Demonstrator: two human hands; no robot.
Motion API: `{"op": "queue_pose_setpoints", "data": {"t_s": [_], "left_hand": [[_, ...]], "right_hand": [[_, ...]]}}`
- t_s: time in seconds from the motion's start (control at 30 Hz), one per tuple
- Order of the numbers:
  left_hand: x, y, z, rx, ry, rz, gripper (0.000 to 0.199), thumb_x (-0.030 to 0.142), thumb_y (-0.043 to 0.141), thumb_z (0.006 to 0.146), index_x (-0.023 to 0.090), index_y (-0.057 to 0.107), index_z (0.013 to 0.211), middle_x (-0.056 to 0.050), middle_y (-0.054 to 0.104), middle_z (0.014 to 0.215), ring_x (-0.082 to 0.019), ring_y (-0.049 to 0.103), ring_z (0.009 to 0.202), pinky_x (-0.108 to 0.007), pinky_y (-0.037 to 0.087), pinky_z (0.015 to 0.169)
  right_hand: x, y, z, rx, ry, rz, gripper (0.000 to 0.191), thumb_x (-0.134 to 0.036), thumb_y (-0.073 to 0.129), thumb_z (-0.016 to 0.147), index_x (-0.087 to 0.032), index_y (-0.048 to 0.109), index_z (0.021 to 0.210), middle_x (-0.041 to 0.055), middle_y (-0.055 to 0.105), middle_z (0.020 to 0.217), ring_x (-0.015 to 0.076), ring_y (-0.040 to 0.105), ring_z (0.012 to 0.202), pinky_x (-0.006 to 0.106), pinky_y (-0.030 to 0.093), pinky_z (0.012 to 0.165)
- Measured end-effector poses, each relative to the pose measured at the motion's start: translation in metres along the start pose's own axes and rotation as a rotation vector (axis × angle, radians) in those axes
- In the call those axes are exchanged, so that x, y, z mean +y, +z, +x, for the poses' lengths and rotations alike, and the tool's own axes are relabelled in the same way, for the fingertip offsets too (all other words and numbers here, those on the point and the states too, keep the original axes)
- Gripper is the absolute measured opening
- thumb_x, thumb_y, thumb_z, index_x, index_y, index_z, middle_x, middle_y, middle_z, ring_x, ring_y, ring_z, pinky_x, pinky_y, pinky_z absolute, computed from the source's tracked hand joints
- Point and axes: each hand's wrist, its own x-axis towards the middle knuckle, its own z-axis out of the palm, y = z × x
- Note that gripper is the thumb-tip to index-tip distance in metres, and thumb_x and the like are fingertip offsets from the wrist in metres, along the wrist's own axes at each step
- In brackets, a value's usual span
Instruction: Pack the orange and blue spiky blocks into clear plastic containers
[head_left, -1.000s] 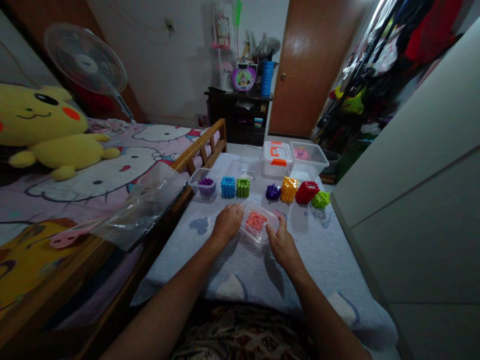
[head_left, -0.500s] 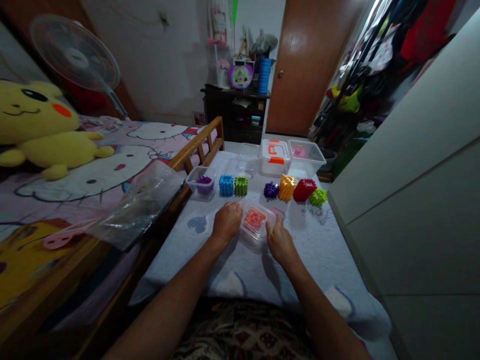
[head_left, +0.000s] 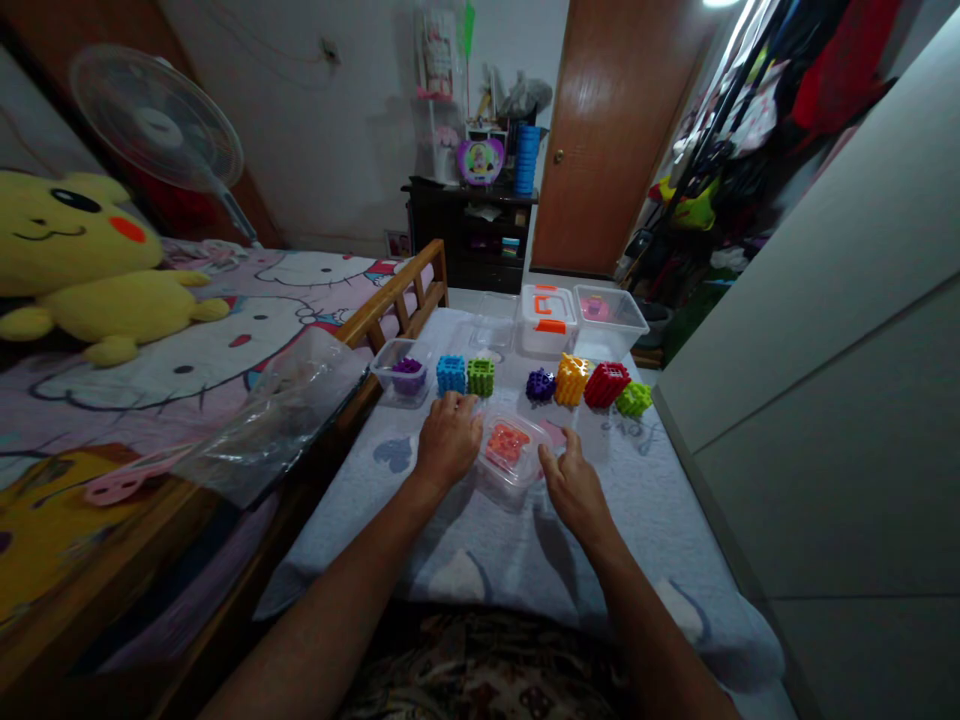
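Observation:
A small clear plastic box [head_left: 504, 488] with a lid stands on the cloth, and orange toy pieces [head_left: 506, 445] show through it. My left hand [head_left: 448, 438] is beside the box's left edge, fingers stretched forward and slightly curled, not wrapped round it. At the right edge my right hand [head_left: 574, 485] is open, thumb and index finger apart. Its thumb is close to the rim; whether it touches I cannot tell. Just beyond my left fingers stand a blue block stack [head_left: 451, 374] and a green one [head_left: 481, 377].
Dark purple [head_left: 540, 385], yellow [head_left: 572, 380], red [head_left: 607, 385] and lime [head_left: 634, 399] block clusters line the right. An open tub [head_left: 401, 385] holds purple pieces. Behind stand an orange-latched box [head_left: 550, 325] and a clear bin [head_left: 611, 325]. A wooden bed rail [head_left: 405, 290] borders the left.
Both hands have loosened from the box's sides. The left fingers have stretched forward, and the right thumb and index finger have spread. The box stays in nearly the same place.

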Motion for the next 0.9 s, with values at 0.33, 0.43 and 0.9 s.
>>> {"op": "queue_pose_setpoints", "data": {"t_s": [0.33, 0.43, 0.9], "left_hand": [[0.008, -0.006, 0.012, -0.267, 0.354, -0.014, 0.036, 0.015, 0.057, 0.087, 0.022, 0.068, 0.121, -0.010, 0.063, 0.121, -0.026, 0.053, 0.106, -0.040, 0.043, 0.097], [0.010, -0.012, 0.017, -0.310, 0.402, 0.016, 0.033, 0.015, 0.056, 0.087, 0.021, 0.069, 0.117, -0.009, 0.064, 0.115, -0.025, 0.053, 0.103, -0.038, 0.044, 0.095], [0.016, -0.013, 0.056, -0.544, 0.399, -0.029, 0.021, 0.018, 0.060, 0.076, 0.017, 0.065, 0.097, -0.006, 0.063, 0.096, -0.022, 0.058, 0.093, -0.031, 0.045, 0.084]], "right_hand": [[0.012, 0.007, 0.014, 0.113, -0.206, 0.214, 0.042, -0.033, 0.053, 0.083, -0.014, 0.062, 0.119, 0.0150, 0.059, 0.113, 0.0226, 0.062, 0.089, 0.040, 0.054, 0.080], [0.018, 0.014, 0.016, 0.037, -0.174, 0.325, 0.042, -0.031, 0.053, 0.083, -0.017, 0.059, 0.122, 0.0138, 0.060, 0.119, 0.0204, 0.063, 0.084, 0.038, 0.055, 0.075], [0.028, 0.019, 0.020, -0.046, -0.134, 0.500, 0.044, -0.031, 0.053, 0.083, -0.019, 0.057, 0.125, 0.0116, 0.060, 0.121, 0.0182, 0.062, 0.084, 0.033, 0.054, 0.070]]}}
